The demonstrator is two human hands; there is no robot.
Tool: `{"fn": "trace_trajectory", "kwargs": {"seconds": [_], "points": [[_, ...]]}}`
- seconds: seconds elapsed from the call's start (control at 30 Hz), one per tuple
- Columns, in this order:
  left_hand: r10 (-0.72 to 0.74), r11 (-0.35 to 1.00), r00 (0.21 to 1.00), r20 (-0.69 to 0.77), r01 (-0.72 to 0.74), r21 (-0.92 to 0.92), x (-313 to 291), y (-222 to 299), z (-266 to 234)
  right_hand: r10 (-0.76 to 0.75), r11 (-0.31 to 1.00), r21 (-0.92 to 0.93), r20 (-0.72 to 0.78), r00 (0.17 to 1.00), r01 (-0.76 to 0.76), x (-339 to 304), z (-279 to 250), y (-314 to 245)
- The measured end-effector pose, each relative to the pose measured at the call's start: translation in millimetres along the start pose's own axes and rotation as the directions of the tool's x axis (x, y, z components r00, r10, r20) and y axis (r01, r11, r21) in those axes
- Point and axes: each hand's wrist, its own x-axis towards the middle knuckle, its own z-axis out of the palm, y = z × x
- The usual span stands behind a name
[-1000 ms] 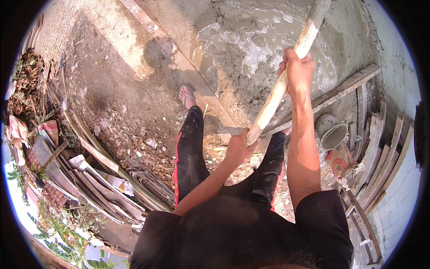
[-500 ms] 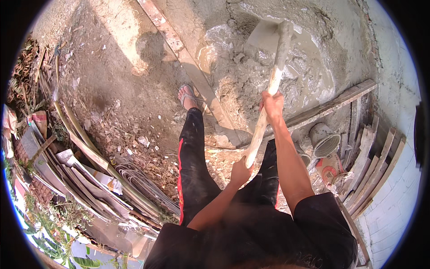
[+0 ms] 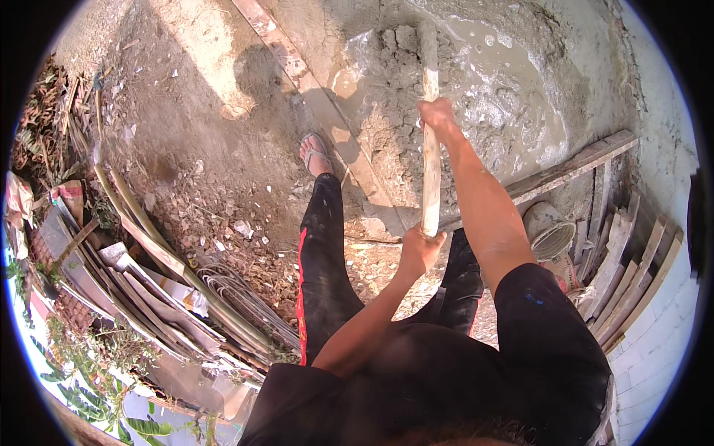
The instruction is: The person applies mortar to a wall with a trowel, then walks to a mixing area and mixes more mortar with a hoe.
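Both my hands are closed around the pale wooden handle of a hoe [image 3: 431,175], which points away from me. My left hand [image 3: 422,250] grips the near end, close to my thigh. Farther up the shaft is my right hand [image 3: 437,117], with that arm stretched forward. The handle's far end is coated in grey mud and reaches into wet mortar [image 3: 509,93], a puddle of grey paste and water. Lumpy mix hides the hoe's blade there.
Planks border the mortar, a long board [image 3: 331,111] at left and a beam [image 3: 573,167] at the near right. A bucket [image 3: 549,229] stands beyond the beam's near side, beside stacked timber [image 3: 628,275] along the white wall. Boards and poles [image 3: 160,253] lie at left on rubble-strewn ground.
The hoe has swung left and its handle is now nearly straight ahead. Its flat blade, visible before, is now hidden in mix. My right hand has moved farther forward, my left slightly right.
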Motion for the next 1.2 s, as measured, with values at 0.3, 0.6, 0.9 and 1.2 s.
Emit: {"fn": "trace_trajectory", "kwargs": {"seconds": [0.3, 0.6, 0.9, 1.2], "points": [[0.133, 0.99, 0.99, 0.043, -0.135, 0.048, -64, -36, -4, -0.181, 0.911, 0.341, -0.169, 0.969, 0.23, -155, -55, -23], [0.234, 0.953, 0.961, -0.148, -0.257, -0.162, 105, 163, -41, -0.591, 0.784, -0.182, 0.076, 0.803, 0.594, 14, -46, -249], [0.024, 0.992, 0.996, -0.091, -0.034, -0.12, -37, 23, 6, -0.155, 0.987, -0.033, 0.065, 0.986, 0.157, -55, -2, -44], [0.25, 0.925, 0.956, -0.153, -0.283, -0.255, 73, 141, -24, -0.548, 0.831, -0.236, -0.198, 0.813, 0.503, -77, -55, -257]]}}
